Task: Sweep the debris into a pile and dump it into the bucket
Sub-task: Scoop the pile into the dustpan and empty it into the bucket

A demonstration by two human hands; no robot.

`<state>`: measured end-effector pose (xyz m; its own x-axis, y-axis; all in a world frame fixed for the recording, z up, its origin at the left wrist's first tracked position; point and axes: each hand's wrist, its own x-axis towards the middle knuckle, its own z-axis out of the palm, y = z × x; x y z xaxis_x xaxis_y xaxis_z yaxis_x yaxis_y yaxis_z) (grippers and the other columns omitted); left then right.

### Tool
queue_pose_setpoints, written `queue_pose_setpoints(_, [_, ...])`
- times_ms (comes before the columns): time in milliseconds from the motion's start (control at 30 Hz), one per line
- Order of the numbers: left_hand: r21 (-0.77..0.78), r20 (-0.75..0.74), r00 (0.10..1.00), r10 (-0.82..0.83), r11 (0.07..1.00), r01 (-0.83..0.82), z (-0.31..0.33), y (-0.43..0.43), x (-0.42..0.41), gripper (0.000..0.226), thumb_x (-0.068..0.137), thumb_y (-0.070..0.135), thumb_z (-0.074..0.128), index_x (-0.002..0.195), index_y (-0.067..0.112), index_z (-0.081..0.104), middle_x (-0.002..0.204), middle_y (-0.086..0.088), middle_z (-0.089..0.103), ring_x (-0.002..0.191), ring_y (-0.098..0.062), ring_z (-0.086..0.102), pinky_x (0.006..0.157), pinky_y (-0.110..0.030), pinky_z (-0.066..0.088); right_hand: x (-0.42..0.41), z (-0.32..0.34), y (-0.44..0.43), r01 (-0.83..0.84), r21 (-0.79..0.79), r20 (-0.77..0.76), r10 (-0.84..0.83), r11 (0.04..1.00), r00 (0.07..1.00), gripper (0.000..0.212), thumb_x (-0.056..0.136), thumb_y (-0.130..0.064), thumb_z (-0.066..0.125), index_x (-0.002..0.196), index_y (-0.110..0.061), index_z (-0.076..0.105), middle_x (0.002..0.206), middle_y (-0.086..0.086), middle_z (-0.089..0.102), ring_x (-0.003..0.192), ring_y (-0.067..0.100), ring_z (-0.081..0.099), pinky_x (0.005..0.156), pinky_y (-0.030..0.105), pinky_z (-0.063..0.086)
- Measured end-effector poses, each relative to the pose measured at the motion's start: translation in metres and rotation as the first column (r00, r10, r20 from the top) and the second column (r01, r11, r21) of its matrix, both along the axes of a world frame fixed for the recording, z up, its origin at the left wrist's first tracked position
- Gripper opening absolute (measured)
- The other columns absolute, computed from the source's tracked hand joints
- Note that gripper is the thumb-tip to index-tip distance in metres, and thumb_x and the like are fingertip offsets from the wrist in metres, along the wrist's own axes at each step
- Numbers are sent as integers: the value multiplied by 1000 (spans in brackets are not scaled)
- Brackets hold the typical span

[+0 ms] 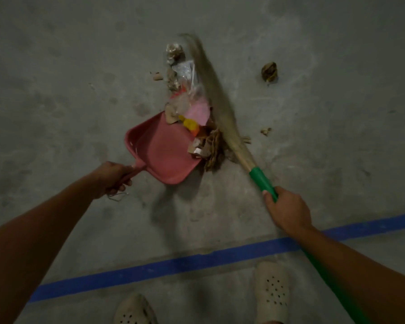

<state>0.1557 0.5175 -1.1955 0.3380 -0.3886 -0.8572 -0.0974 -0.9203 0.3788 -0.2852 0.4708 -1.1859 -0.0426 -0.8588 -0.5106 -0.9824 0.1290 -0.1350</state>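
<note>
Right, I see the debris [197, 111] piled at the dustpan [159, 150] lip, some already on it. Left hand [112, 177] grips the pan handle, right hand [285, 209] grips the broom [222, 113], bristles against the pile. A stray lump [269, 71] and a small scrap [265, 131] lie apart, unswept. No bucket in sight; dumping not yet done.
</note>
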Motion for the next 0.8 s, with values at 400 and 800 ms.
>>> queue_pose_setpoints(400, [-157, 13, 996, 83, 984, -80, 5, 5, -43, 26, 98, 17, 49, 80, 2, 59, 63, -15, 54, 31, -15, 38, 37, -14, 25, -24, 46, 34, -78, -105, 114, 90, 991, 989, 42, 97, -52, 52, 123, -22, 65, 76, 7, 70, 68, 25, 66, 59, 33, 53])
queue_pose_setpoints(800, [-158, -35, 985, 167, 973, -170, 18, 107, -60, 27, 101, 16, 44, 77, 7, 52, 65, -17, 50, 35, -14, 32, 42, -17, 22, -94, 65, 45, 335, -132, 131, -318, 933, 939, 40, 99, -46, 51, 105, -10, 69, 72, 5, 57, 65, 24, 53, 59, 33, 45])
